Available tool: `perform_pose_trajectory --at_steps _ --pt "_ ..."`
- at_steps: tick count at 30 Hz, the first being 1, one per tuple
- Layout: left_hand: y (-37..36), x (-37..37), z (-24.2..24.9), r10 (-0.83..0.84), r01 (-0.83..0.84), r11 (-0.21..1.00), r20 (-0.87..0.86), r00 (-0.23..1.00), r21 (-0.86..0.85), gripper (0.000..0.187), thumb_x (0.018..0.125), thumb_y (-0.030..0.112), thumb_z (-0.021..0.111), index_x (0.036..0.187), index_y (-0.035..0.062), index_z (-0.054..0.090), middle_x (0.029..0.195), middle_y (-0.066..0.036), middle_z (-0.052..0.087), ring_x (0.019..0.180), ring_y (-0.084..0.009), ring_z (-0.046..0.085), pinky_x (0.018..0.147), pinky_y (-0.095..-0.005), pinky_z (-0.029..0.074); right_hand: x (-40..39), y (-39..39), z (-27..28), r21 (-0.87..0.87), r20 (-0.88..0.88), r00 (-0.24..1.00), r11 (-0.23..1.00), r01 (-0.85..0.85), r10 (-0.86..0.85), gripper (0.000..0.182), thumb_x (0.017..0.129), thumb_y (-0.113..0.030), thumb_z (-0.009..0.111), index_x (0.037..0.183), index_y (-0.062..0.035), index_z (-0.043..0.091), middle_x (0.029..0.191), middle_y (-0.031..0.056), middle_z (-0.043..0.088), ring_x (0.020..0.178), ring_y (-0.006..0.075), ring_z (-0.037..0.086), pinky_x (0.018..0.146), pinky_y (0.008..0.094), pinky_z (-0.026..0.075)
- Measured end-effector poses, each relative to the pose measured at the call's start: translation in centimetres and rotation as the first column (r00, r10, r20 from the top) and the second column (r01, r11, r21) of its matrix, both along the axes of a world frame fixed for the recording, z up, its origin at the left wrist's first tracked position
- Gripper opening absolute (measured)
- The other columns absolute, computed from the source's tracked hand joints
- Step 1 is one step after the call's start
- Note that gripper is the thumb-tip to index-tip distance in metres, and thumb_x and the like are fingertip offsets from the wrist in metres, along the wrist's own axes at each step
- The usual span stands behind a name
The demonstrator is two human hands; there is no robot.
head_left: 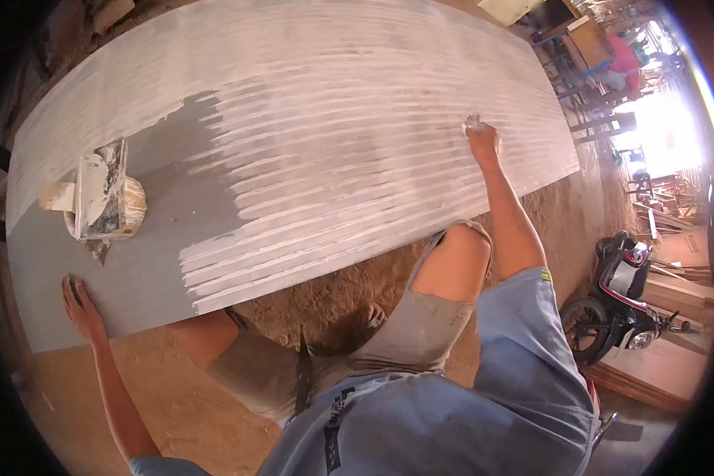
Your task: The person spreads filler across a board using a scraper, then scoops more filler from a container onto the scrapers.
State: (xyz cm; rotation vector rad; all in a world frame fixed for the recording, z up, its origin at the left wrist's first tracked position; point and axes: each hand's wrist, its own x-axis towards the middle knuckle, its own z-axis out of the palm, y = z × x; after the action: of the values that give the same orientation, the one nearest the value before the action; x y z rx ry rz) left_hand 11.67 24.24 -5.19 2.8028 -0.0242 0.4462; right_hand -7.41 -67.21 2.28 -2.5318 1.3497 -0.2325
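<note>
A large grey board (pixel 155 270) lies flat before me, much of it covered with streaky white paste (pixel 333 151). My right hand (pixel 484 144) is closed over the streaked area at the right, around a small whitish thing whose kind I cannot make out. Resting on the bare grey corner at the left, my left hand (pixel 86 311) has its fingers stretched out; the fingertips look dark. Just beyond it stands a paste-smeared bucket (pixel 136 208). A flat, paste-caked plate (pixel 117 186) and a pale, wide-ended tool (pixel 58 196) lie across its top.
My knees reach under the board's near edge, above a brown dirt floor (pixel 389 274). A parked motorbike (pixel 623 293) stands at the right beside stacked wood (pixel 678 293). Farther back, a person in pink (pixel 625 63) is near some wooden furniture (pixel 591 44).
</note>
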Motion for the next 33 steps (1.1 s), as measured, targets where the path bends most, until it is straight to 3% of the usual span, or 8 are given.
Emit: perform_pose_trajectory --at_steps 2,9,14,16,18,25,30,33 --pt "-0.1 0.0 -0.2 0.075 -0.076 0.996 -0.029 0.997 -0.041 0.056 0.105 0.043 0.042 0.146 0.0055 0.044 0.152 -0.014 0.042 0.140 -0.0339 0.037 0.115 -0.0443 0.031 0.5 0.0 -2.5 -0.226 0.045 0.995 0.971 -0.081 0.094 0.036 0.088 -0.039 0.059 0.093 -0.0059 0.073 0.092 0.0236 0.069 0.089 0.0449 0.065 0.083 0.0523 0.050" --pt "-0.5 -0.1 0.5 0.070 -0.071 0.997 -0.026 0.997 -0.026 0.055 0.104 0.044 0.042 0.146 0.0069 0.046 0.152 -0.014 0.042 0.140 -0.0336 0.037 0.115 -0.0443 0.031 3.5 10.0 -1.1 -0.050 0.049 0.987 0.988 -0.147 0.150 0.034 0.087 -0.035 0.059 0.094 -0.0043 0.071 0.097 0.0246 0.068 0.094 0.0445 0.064 0.082 0.0542 0.049" --pt "0.4 0.2 -0.2 0.026 -0.026 0.997 0.000 1.000 0.077 0.053 0.104 0.042 0.044 0.143 0.0076 0.049 0.151 -0.012 0.043 0.140 -0.0324 0.038 0.114 -0.0447 0.030 6.6 18.3 -2.8 -0.207 0.116 0.929 0.924 -0.322 0.350 0.030 0.086 -0.027 0.063 0.094 0.0003 0.069 0.085 0.0266 0.066 0.081 0.0432 0.065 0.072 0.0483 0.050" --pt "-0.2 0.0 0.4 0.029 -0.029 0.998 0.000 1.000 0.052 0.053 0.103 0.043 0.044 0.143 0.0087 0.049 0.151 -0.011 0.044 0.140 -0.0317 0.038 0.114 -0.0443 0.030 7.6 21.8 -2.0 -0.133 0.143 0.931 0.939 -0.318 0.335 0.028 0.084 -0.025 0.063 0.092 0.0012 0.067 0.082 0.0266 0.064 0.078 0.0440 0.064 0.070 0.0482 0.049" --pt "-1.2 -0.4 1.0 0.038 -0.038 0.999 0.002 0.999 0.027 0.053 0.103 0.044 0.044 0.143 0.0099 0.049 0.151 -0.011 0.044 0.140 -0.0311 0.037 0.115 -0.0439 0.029 8.5 24.6 -1.4 -0.034 0.052 0.951 0.952 -0.304 0.305 0.029 0.086 -0.027 0.058 0.095 -0.0004 0.066 0.101 0.0259 0.065 0.094 0.0452 0.062 0.082 0.0527 0.049" --pt "-1.0 -0.3 0.8 0.078 -0.078 0.996 -0.004 0.997 0.040 0.056 0.101 0.047 0.048 0.144 0.0104 0.049 0.151 -0.011 0.044 0.142 -0.0291 0.035 0.117 -0.0438 0.024 11.3 34.9 -1.3 -0.028 0.188 0.892 0.910 -0.413 0.411 0.025 0.084 -0.021 0.062 0.099 -0.0014 0.067 0.097 0.0243 0.066 0.091 0.0437 0.063 0.079 0.0531 0.049" --pt "-0.6 -0.1 0.2 0.110 -0.111 0.988 0.012 0.994 0.109 0.057 0.101 0.047 0.048 0.144 0.0105 0.049 0.151 -0.010 0.044 0.142 -0.0292 0.035 0.117 -0.0438 0.025 14.9 45.1 -1.2 0.051 0.303 0.731 0.756 -0.653 0.611 0.025 0.080 -0.016 0.065 0.099 -0.0009 0.068 0.098 0.0246 0.067 0.092 0.0422 0.064 0.080 0.0514 0.051" --pt "-2.1 -0.7 2.0 0.127 -0.127 0.988 -0.002 0.992 -0.086 0.057 0.101 0.047 0.049 0.144 0.0089 0.048 0.151 -0.011 0.043 0.142 -0.0295 0.035 0.117 -0.0438 0.027 16.8 49.5 -0.5 0.094 0.332 0.674 0.687 -0.720 0.660 0.025 0.082 -0.021 0.067 0.098 -0.0013 0.068 0.088 0.0224 0.066 0.083 0.0372 0.065 0.072 0.0470 0.051"
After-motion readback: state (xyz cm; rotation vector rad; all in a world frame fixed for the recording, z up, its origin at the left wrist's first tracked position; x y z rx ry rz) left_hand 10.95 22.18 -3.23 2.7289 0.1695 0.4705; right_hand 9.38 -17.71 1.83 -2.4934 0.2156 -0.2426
